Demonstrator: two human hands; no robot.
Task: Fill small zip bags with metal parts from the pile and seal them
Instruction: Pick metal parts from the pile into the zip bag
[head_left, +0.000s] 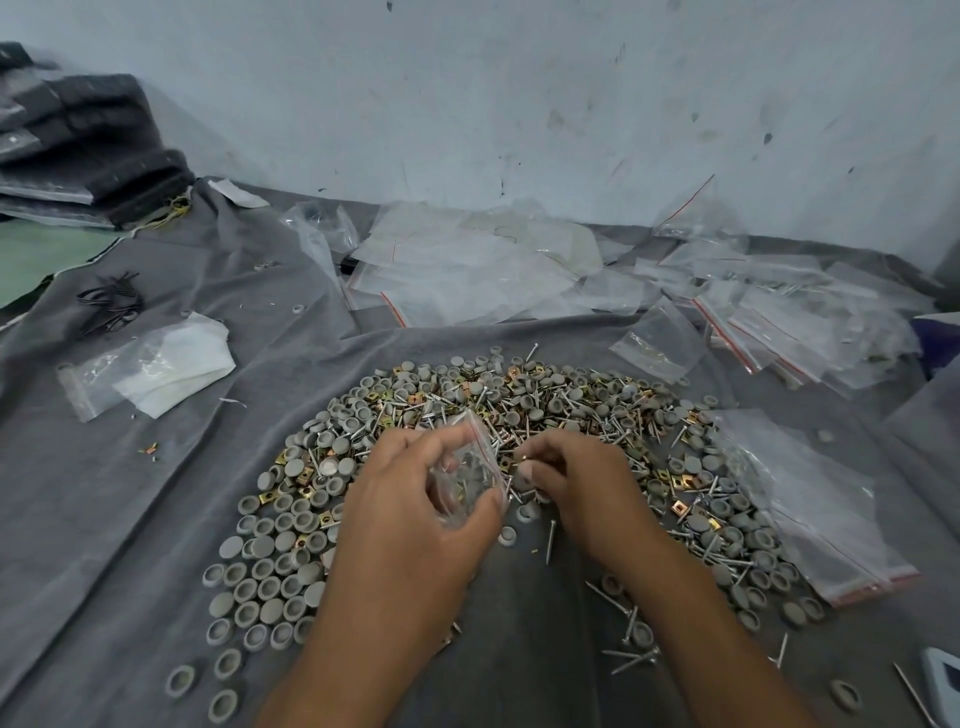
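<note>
Grey cloth (130, 493) covers the whole work surface, wrinkled, running to a scuffed pale wall (519, 104) at the back. Pile of parts (519, 405) sits centre in a wide arc: round grey caps, brass-coloured square clips, thin steel nails lying every direction. Bare cloth inside the arc near the forearms, and more open cloth to the left of it. Heap of empty clear zip bags (467, 265) behind the pile; filled bags (810, 322) stacked at right rear, red seal lines showing. Flat stack of clear bags (810, 499) lies on the pile's right edge. Dark stacked material (88, 150) far left corner.

Left hand (415, 499) grips a small zip bag (470, 467) over the pile's middle, fingers curled round it, long axis roughly upright, mouth with its red strip pointing up and away, grey parts visible inside. Right hand (576, 478) just beside the bag, fingertips pinching a small metal part (519, 457) near the bag's edge.
</note>
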